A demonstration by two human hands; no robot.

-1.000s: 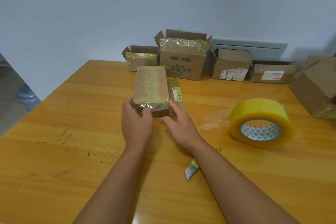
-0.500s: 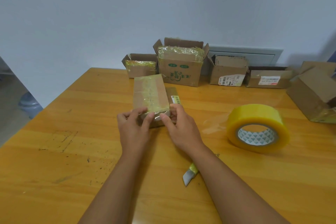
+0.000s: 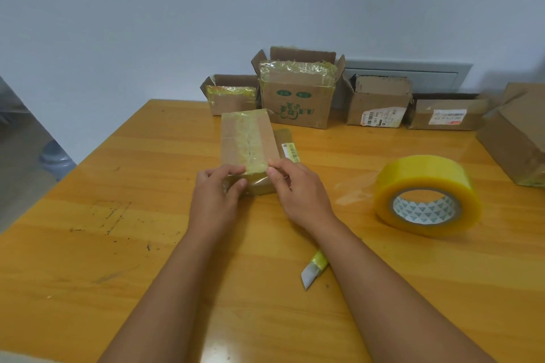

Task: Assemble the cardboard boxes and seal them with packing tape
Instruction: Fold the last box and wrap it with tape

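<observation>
Both hands are now pinching: left hand (image 3: 216,194) and right hand (image 3: 298,186) are folding the tape end (image 3: 256,169) over the box (image 3: 250,138) edge between them, sealing it.

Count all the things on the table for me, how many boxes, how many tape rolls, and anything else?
Cardboard boxes: 6 (taped box in hands, small open box, green-printed box, labelled box, flat labelled box, box at right edge)
Tape rolls: 1
Knives: 1
Total: 8
</observation>
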